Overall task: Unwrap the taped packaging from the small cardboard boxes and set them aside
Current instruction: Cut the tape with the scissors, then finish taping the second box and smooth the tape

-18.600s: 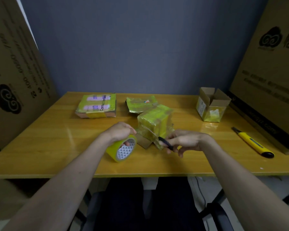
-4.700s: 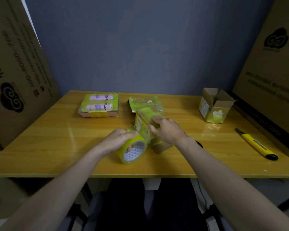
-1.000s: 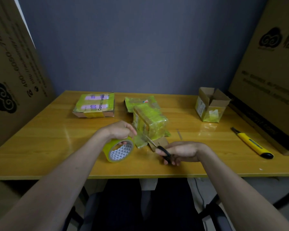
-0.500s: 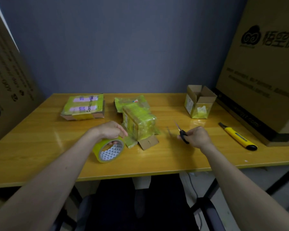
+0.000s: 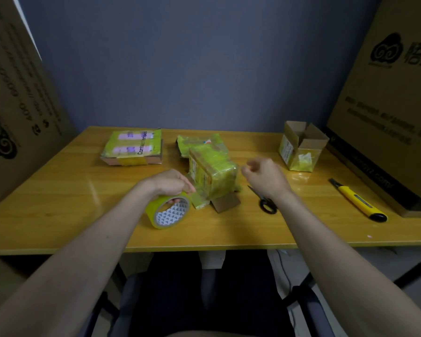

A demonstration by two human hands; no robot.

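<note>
A small cardboard box wrapped in yellow tape (image 5: 213, 171) stands at the middle of the wooden table (image 5: 58, 198), one brown flap sticking out at its base. My left hand (image 5: 168, 183) grips a roll of yellow tape (image 5: 168, 211) just left of the box. My right hand (image 5: 265, 177) hovers to the right of the box, fingers loosely curled, holding nothing. Black scissors (image 5: 265, 203) lie on the table under my right wrist.
A flat taped package (image 5: 134, 147) lies at the back left and a crumpled taped wrapper (image 5: 199, 142) behind the box. An opened small box (image 5: 300, 145) stands at the back right. A yellow utility knife (image 5: 357, 200) lies right. Large cartons flank both sides.
My right hand has laid the scissors down on the table and moved up toward the wrapped box. My left hand stays on the tape roll.
</note>
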